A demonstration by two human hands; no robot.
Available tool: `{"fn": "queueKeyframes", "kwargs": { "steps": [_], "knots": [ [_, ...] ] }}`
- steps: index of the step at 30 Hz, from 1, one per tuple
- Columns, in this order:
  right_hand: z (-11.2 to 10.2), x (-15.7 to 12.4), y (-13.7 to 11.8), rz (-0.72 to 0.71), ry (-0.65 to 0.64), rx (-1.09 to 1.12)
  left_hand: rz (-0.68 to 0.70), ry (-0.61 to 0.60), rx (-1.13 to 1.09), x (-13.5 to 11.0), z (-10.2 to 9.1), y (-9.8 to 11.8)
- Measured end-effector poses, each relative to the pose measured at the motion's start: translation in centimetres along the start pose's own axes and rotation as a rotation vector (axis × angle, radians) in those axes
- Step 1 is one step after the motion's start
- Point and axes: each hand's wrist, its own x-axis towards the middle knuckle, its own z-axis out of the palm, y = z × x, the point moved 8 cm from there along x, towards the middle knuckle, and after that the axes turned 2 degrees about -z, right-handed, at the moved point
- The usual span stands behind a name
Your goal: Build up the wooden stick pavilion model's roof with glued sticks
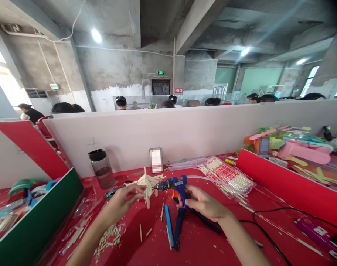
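Observation:
My right hand (198, 201) is wrapped round the handle of a blue glue gun (180, 190) with an orange trigger. Its glue-stained nozzle points left, close to a pointed model made of thin wooden sticks (147, 186). At the left side of that model is my left hand (126, 199), fingertips drawn together near the nozzle. Whatever they pinch is too small to make out. Below the hands lie a blue strip (169, 225), a dark-handled cutting tool (179, 229) and a few loose sticks (141, 232).
Cut stick bits (110, 238) are scattered at the front left. A water bottle (101, 170) and a phone (156, 160) stand by the white partition (135, 133). Bundled sticks (229, 175), a black cable (262, 229) and a purple device (318, 234) lie right. Green (41, 218) and red dividers (285, 188) flank the workspace.

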Motion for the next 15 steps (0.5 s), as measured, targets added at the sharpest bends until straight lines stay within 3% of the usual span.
{"fn": "queueKeyframes", "kwargs": {
  "steps": [6,9,15],
  "knots": [
    [1.6,0.5,-0.1,-0.054,0.043,0.012,-0.002,-0.026,-0.013,-0.1,0.0,0.2],
    [1.2,-0.1,0.0,-0.066,0.103,-0.025,-0.014,-0.028,-0.003,-0.1,0.1,0.0],
    [1.4,-0.5,1.0,-0.064,0.212,-0.299,-0.025,-0.012,0.017,0.0,0.1,-0.1]
  ]
}}
